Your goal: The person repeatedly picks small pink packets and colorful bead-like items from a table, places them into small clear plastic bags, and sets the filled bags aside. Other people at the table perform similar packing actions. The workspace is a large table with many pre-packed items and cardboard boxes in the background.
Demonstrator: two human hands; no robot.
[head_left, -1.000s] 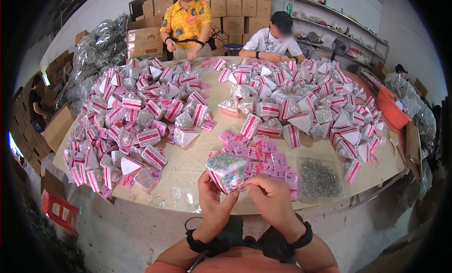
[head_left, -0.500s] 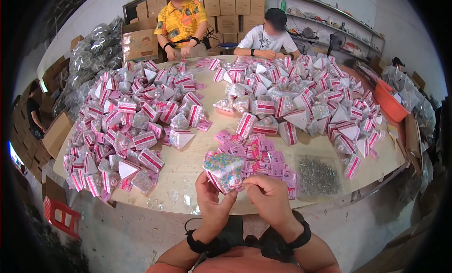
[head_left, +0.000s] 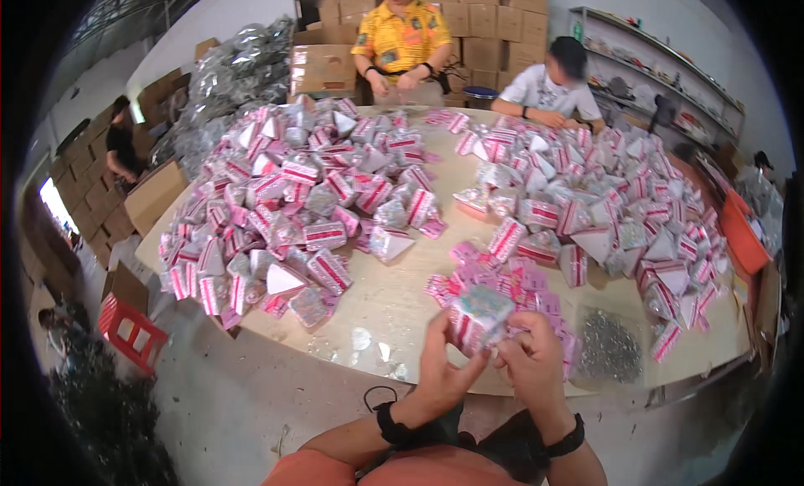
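Note:
My left hand (head_left: 445, 362) holds up a cake-slice-shaped toy in a clear plastic bag (head_left: 479, 308), with pink and white striped sides and pale, multicoloured bits on top. Its fingers and thumb close round the left side and bottom. My right hand (head_left: 533, 352) is closed in a pinch at the bag's near right corner; the exact spot between the fingertips is hidden. Just behind and beneath the toy lie several overlapping pink cards (head_left: 528, 276). To the right of my right hand is a clear flat bag of small metal pieces (head_left: 610, 345).
Large heaps of similar bagged toys cover the table's left (head_left: 276, 201) and right (head_left: 578, 184) sides. Two co-workers (head_left: 404, 42) (head_left: 557, 88) are at the far edge. A red plastic stool (head_left: 132, 331) stands at left, an orange basin (head_left: 744, 235) at right, cartons (head_left: 494, 33) behind.
The whole view has swung to the left, so the table and heaps appear further right. The toy has turned in my left hand, and my right fingers still pinch its corner.

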